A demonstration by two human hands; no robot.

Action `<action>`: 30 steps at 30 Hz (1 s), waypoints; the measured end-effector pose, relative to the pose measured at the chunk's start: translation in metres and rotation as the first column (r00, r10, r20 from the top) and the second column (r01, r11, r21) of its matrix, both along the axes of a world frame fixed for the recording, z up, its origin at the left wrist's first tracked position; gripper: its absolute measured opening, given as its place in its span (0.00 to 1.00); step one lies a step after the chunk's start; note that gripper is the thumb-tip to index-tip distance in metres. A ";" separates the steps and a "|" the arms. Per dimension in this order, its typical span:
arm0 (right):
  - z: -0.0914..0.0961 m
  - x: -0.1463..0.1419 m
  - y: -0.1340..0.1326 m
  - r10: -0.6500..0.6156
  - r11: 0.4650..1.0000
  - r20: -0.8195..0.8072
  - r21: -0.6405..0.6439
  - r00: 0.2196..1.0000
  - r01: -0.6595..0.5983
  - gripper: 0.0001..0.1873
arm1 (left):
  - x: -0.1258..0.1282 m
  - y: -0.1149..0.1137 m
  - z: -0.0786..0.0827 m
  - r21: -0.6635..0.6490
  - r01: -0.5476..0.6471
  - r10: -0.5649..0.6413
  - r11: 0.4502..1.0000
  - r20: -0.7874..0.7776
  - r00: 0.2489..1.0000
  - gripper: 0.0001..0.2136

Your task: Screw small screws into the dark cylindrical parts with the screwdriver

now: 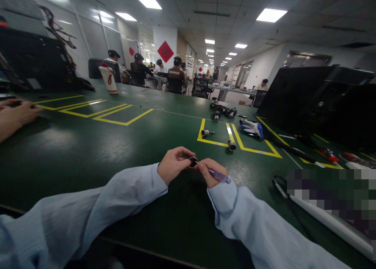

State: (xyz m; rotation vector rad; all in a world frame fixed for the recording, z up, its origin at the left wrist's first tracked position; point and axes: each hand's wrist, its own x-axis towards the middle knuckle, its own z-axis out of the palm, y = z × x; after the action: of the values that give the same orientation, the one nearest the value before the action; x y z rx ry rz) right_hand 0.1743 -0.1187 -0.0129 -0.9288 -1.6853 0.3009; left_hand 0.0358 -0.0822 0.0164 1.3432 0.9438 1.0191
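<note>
Two hands | left hand [173,165] pinches ring [193,161] | right hand [213,171] – pen [219,176] pointing right

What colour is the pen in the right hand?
Translucent purple pen, clearest in the head view.

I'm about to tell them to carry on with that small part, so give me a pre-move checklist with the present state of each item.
1. Left hand grips the small dark ring part: ok, fingers pinch it.
2. Right hand holds the purple-handled tool: ok.
3. Tool tip seated in the part: cannot tell, fingers hide it.
4. Both forearms steady on the green table: ok.
5. Loose metal pieces in the yellow-taped box lie apart from the hands: ok.
6. Another person's hand stays at the far left edge: ok.
</note>
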 end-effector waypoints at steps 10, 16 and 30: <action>-0.001 -0.004 -0.002 0.016 0.996 0.059 0.089 0.998 -0.021 0.13 | -0.003 0.001 -0.006 0.124 0.009 -0.008 0.992 -0.008 1.000 0.05; 0.002 -0.004 -0.005 -0.019 0.997 0.129 0.082 0.991 0.009 0.14 | -0.003 0.001 -0.004 0.133 -0.003 0.007 0.991 -0.028 1.000 0.05; 0.003 -0.009 -0.008 -0.058 0.982 0.269 0.190 0.961 0.006 0.10 | -0.005 0.002 -0.005 0.150 -0.028 0.035 0.988 -0.042 0.999 0.05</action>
State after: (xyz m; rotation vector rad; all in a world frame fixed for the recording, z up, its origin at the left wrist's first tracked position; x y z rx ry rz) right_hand 0.1656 -0.1269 -0.0103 -0.8852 -1.9122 -0.0119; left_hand 0.0309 -0.0800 0.0114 1.4842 0.9392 1.1062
